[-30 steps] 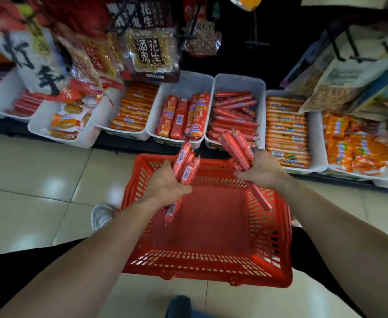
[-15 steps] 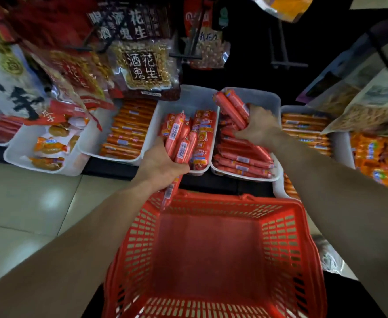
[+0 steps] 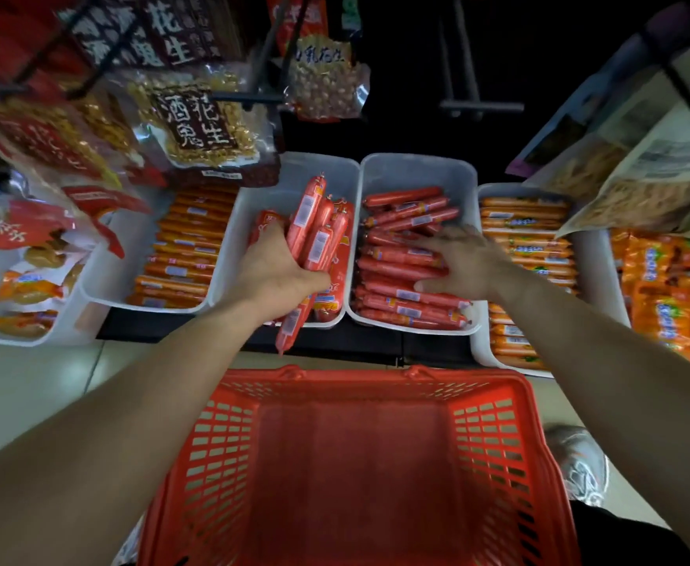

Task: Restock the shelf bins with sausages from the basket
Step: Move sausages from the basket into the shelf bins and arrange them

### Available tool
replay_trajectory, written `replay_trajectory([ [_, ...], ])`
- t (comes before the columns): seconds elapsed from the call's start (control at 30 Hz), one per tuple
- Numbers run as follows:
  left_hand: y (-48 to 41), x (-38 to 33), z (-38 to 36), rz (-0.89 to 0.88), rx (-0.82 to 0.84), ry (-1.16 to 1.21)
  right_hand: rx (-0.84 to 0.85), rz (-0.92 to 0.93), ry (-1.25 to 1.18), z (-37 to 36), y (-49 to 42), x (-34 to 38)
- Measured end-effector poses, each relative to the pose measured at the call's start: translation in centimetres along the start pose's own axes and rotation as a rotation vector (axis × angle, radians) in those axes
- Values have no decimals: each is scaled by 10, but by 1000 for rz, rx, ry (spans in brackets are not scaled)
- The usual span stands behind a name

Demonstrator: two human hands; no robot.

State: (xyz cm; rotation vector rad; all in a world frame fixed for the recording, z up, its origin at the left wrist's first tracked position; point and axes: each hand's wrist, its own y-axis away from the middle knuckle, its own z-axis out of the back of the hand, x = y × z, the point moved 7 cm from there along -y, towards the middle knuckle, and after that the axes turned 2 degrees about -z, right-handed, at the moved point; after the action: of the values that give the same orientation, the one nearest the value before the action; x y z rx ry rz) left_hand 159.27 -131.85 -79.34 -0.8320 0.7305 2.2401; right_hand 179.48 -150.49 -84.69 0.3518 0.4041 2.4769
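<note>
The red plastic basket (image 3: 494, 439) stands on the floor below the shelf, with no sausages showing in it. My left hand (image 3: 276, 267) grips a bundle of red sausages (image 3: 314, 234) over the middle white bin (image 3: 294, 173); their lower ends hang past the bin's front rim. To the right, a second white bin (image 3: 417, 169) is packed with red sausages (image 3: 400, 263) lying crosswise. My right hand (image 3: 464, 261) lies over that pile with fingers spread flat, holding nothing.
More white bins flank these two: orange sausages on the left (image 3: 180, 247) and on the right (image 3: 523, 239), snack packs at far left (image 3: 29, 288). Hanging peanut bags (image 3: 196, 120) overhang the bins from above. Orange packets (image 3: 670, 288) fill the far right. Tiled floor (image 3: 29, 386) lies left.
My right hand has let go of its sausages into the right bin and now lies flat on the pile. My left hand has carried its bundle forward over the middle bin.
</note>
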Motion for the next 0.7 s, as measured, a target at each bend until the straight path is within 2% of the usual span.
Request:
replay_trajectory([
  [0.07, -12, -21, -8, -30, 12, -24, -92, -34, -90, 4, 11, -9],
  [0.17, -37, -60, -28, -106, 53, -134, -368, -153, -293, 11, 39, -36],
  [0.27, -63, -91, -62, -206, 172, -325, -514, -287, -465, 1, 67, -65],
  [0.37, -82, -118, -96, -326, 280, -554, -536, -334, -526, -13, 86, -79],
  [0.47, -99, -132, -124, -417, 354, -675, -531, -330, -527, -20, 90, -83],
  [0.6, -112, -116, -153, -371, 505, -703, -564, -323, -515, -12, 80, -77],
  [0.7, -109, -103, -142, -355, 473, -629, -538, -209, -394, 1, 62, -55],
])
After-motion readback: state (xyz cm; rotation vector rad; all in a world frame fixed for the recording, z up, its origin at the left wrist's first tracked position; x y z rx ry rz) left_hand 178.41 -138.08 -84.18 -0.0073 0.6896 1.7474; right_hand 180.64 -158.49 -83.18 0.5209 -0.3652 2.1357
